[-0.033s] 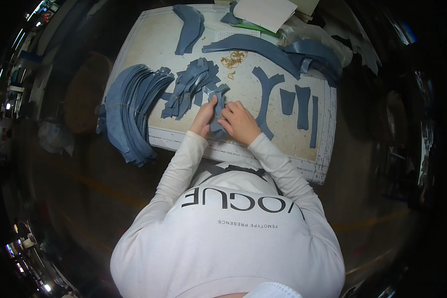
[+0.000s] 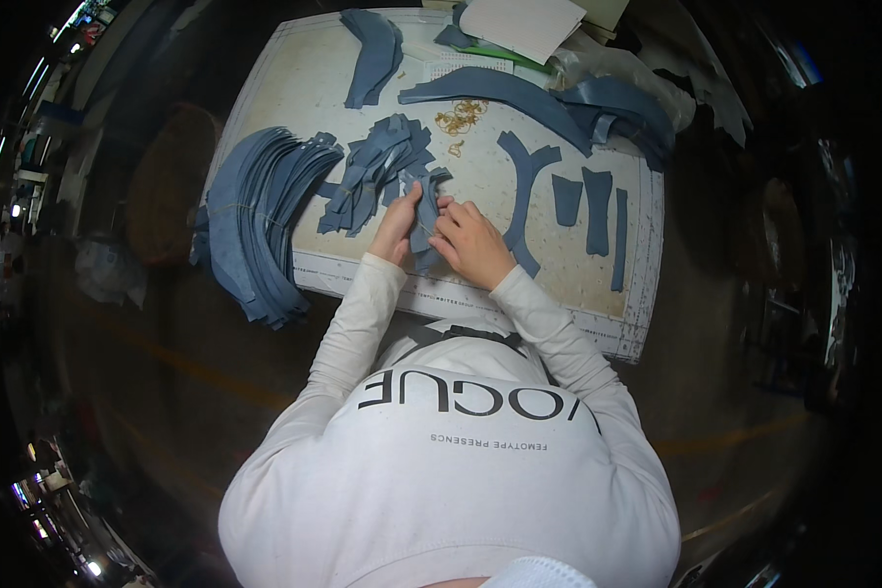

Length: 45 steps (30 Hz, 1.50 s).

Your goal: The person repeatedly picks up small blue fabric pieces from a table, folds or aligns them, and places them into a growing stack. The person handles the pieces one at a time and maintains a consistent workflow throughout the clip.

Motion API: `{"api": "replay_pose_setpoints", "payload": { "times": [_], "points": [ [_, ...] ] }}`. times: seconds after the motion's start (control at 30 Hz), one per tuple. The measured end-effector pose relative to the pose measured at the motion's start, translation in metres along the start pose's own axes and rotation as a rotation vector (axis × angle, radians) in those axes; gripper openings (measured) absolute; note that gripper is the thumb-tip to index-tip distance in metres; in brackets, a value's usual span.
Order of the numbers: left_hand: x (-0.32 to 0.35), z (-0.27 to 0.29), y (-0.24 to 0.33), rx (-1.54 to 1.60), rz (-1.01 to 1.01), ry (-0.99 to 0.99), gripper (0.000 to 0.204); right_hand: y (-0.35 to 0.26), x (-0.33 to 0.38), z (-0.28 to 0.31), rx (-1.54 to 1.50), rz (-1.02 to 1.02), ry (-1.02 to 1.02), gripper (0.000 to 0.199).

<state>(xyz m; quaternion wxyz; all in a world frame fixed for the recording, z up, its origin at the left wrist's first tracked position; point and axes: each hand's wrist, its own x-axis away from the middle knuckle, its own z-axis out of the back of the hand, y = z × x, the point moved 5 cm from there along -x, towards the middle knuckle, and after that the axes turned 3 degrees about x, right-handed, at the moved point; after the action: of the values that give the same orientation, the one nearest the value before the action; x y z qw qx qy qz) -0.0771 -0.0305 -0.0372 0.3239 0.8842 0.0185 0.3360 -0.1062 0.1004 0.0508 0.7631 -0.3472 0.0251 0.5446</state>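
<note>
A pale cutting mat [image 2: 294, 88] covers most of the worktop, its ruled border running along the near edge just in front of the person in a white top. On its left side a big fanned stack of curved blue pieces [image 2: 260, 220] hangs over the mat's edge, probably so single pieces can be peeled off easily. Long blue strips [image 2: 500, 88] lie along the far side, and a Y-shaped piece [image 2: 524, 181] with three small panels sits to the right, well apart. A loose heap of small blue cut pieces [image 2: 377, 167] lies just beyond the hands. The barest room is the mat's near right corner. The left hand [image 2: 397, 225] and right hand [image 2: 472, 240] are close together, both pinching one narrow blue piece [image 2: 424, 211], held upright between them above the mat's near middle.
</note>
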Motion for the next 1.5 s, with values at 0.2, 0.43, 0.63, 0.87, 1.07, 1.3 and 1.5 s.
{"api": "replay_pose_setpoints", "payload": {
  "times": [0.2,0.43,0.63,0.87,1.07,1.3,1.5],
  "points": [
    [-0.015,-0.001,0.035,0.113,-0.074,0.016,0.034,-0.021,0.004,0.017,-0.097,0.007,-0.075,0.018],
    [-0.02,0.03,0.113,-0.073,-0.35,0.228,0.029,-0.033,0.037,0.018,-0.452,-0.121,-0.322,0.016],
    [0.02,-0.017,0.103,-0.318,-0.387,-0.08,0.031,0.066,-0.002,0.007,-0.431,-0.492,0.259,0.019],
    [0.027,-0.036,0.057,-0.308,-0.276,-0.196,0.036,0.064,-0.006,-0.03,-0.811,-0.511,0.036,0.034],
    [0.02,0.02,0.062,-1.316,-0.416,0.37,0.038,0.051,0.039,-0.038,-0.286,-0.573,-0.063,0.032],
    [0.061,0.036,0.05,-1.422,-1.164,0.522,0.022,0.028,0.039,-0.034,0.048,-0.363,0.055,0.04],
    [0.066,0.042,0.019,-1.415,-0.619,0.346,0.027,0.015,0.014,-0.048,0.008,-0.176,-0.042,0.05]
  ]
}}
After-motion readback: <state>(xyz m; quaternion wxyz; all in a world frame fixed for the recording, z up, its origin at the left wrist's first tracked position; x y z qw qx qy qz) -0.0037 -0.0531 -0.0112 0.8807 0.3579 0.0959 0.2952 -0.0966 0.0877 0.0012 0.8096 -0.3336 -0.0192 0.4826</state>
